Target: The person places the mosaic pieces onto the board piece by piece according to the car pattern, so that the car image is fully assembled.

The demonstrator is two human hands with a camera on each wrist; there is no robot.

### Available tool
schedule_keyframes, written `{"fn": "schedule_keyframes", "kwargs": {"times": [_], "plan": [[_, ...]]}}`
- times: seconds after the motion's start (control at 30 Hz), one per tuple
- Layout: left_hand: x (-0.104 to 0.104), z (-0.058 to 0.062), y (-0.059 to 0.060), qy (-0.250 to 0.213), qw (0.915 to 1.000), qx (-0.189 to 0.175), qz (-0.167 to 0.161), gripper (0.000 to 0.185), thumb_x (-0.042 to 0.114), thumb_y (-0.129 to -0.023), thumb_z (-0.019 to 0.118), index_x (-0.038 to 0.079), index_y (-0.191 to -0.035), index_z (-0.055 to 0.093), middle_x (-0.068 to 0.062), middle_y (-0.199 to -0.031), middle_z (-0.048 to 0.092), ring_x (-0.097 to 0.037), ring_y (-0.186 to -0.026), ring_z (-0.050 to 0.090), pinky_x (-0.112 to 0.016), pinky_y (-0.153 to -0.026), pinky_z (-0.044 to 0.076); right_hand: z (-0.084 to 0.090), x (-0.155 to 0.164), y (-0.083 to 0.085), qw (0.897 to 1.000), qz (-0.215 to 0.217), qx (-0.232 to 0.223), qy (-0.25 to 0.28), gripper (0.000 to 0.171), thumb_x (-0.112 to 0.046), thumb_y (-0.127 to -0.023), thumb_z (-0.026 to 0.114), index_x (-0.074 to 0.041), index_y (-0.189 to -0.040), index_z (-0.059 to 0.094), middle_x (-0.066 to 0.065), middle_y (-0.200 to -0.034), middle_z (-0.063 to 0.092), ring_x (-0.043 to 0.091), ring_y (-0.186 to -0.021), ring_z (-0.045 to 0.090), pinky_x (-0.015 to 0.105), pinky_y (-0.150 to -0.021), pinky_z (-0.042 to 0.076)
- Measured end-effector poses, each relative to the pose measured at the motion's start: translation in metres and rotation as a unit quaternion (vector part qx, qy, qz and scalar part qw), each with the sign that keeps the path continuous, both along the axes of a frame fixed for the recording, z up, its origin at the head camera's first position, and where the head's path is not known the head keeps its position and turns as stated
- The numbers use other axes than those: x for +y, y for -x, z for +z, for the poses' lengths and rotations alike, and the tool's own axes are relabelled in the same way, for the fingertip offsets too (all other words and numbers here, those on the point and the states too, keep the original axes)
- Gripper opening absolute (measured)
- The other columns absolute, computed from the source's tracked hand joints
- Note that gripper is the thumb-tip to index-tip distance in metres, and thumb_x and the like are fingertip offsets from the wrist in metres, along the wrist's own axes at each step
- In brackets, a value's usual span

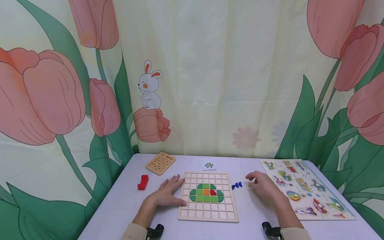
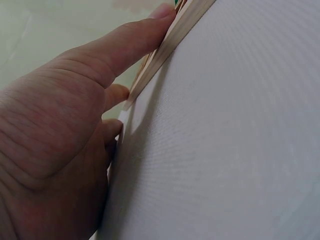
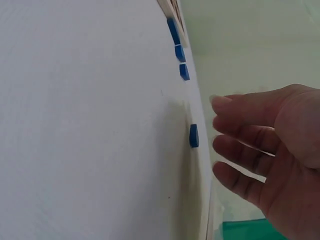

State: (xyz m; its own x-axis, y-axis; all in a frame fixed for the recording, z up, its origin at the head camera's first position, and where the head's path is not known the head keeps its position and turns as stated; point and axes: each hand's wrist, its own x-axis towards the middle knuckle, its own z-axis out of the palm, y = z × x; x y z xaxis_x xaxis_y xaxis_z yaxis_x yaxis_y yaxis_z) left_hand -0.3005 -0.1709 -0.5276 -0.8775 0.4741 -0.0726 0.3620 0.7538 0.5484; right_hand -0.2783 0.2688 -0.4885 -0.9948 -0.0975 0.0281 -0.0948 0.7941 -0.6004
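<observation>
A wooden grid board (image 1: 210, 213) lies in the middle of the table, with green, orange and red tiles (image 1: 207, 193) set in a cluster at its centre. My left hand (image 1: 171, 192) lies flat on the table, fingers straight, its thumb (image 2: 130, 45) against the board's left edge (image 2: 170, 45). My right hand (image 1: 258, 184) is to the right of the board with relaxed fingers (image 3: 240, 142) and holds nothing. Small blue pieces (image 1: 236, 185) lie loose between the board and that hand; one blue piece (image 3: 194, 135) is just beyond its fingertips, the others (image 3: 180, 52) sit nearer the board.
A small pattern card (image 1: 208, 164) lies behind the board. At the back left is a wooden keypad-like block (image 1: 160, 163), with a red piece (image 1: 143, 182) in front of it. A picture peg puzzle (image 1: 306, 188) fills the right side. A tulip curtain hangs behind the table.
</observation>
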Motion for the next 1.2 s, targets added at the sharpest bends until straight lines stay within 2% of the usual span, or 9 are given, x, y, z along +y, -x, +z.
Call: {"fn": "schedule_keyframes", "kwargs": {"times": [0.07, 0.17, 0.4, 0.77, 1.07, 1.2], "plan": [[0.000, 0.000, 0.000, 0.000, 1.0000, 0.000, 0.000, 0.107, 0.071, -0.075, 0.077, 0.025, -0.163, 0.038, -0.008, -0.174, 0.022, -0.032, -0.163, 0.012, -0.062, -0.130, 0.005, -0.002, 0.005, 0.000, 1.000, -0.011, -0.026, -0.006, 0.028, -0.005, -0.096, 0.070, -0.003, -0.124, 0.072, 0.010, -0.111, 0.069, 0.022, -0.094, 0.058, 0.038, -0.083, 0.055], [0.000, 0.001, 0.000, 0.001, 1.0000, -0.001, 0.001, 0.107, 0.071, -0.075, 0.077, 0.025, -0.163, 0.038, -0.008, -0.174, 0.023, -0.032, -0.163, 0.012, -0.063, -0.130, 0.005, -0.005, 0.009, 0.000, 0.999, -0.011, -0.038, -0.017, 0.023, -0.003, -0.096, 0.070, -0.004, -0.118, 0.074, 0.007, -0.105, 0.068, 0.022, -0.093, 0.058, 0.042, -0.084, 0.055], [0.000, 0.002, -0.001, -0.002, 1.0000, -0.004, 0.001, 0.107, 0.071, -0.075, 0.077, 0.025, -0.163, 0.037, -0.008, -0.174, 0.023, -0.033, -0.163, 0.012, -0.063, -0.130, 0.005, -0.009, 0.010, 0.001, 0.999, 0.001, -0.033, -0.024, 0.012, 0.003, -0.094, 0.068, -0.008, -0.099, 0.072, 0.003, -0.087, 0.064, 0.020, -0.085, 0.056, 0.036, -0.078, 0.051], [0.001, 0.003, -0.001, -0.005, 1.0000, -0.001, -0.003, 0.107, 0.071, -0.075, 0.077, 0.024, -0.163, 0.037, -0.009, -0.174, 0.022, -0.033, -0.163, 0.011, -0.062, -0.130, 0.004, -0.010, 0.007, -0.003, 0.999, 0.019, -0.045, -0.016, 0.009, 0.005, -0.097, 0.062, -0.002, -0.102, 0.063, 0.004, -0.090, 0.058, 0.020, -0.087, 0.054, 0.035, -0.077, 0.047], [0.001, 0.003, -0.001, -0.006, 1.0000, -0.003, -0.003, 0.106, 0.070, -0.076, 0.077, 0.024, -0.163, 0.038, -0.009, -0.174, 0.022, -0.032, -0.163, 0.011, -0.062, -0.130, 0.005, -0.011, 0.011, -0.001, 0.999, -0.004, -0.033, -0.041, 0.009, 0.001, -0.095, 0.069, -0.007, -0.098, 0.066, 0.004, -0.087, 0.060, 0.020, -0.084, 0.055, 0.034, -0.075, 0.049], [0.000, 0.001, -0.001, -0.007, 1.0000, -0.004, -0.001, 0.105, 0.070, -0.076, 0.077, 0.024, -0.163, 0.038, -0.009, -0.174, 0.022, -0.033, -0.163, 0.011, -0.062, -0.130, 0.004, -0.012, 0.010, -0.001, 0.999, 0.002, -0.036, -0.036, 0.010, 0.003, -0.096, 0.066, -0.007, -0.098, 0.065, 0.003, -0.088, 0.059, 0.020, -0.086, 0.055, 0.034, -0.076, 0.048]]}}
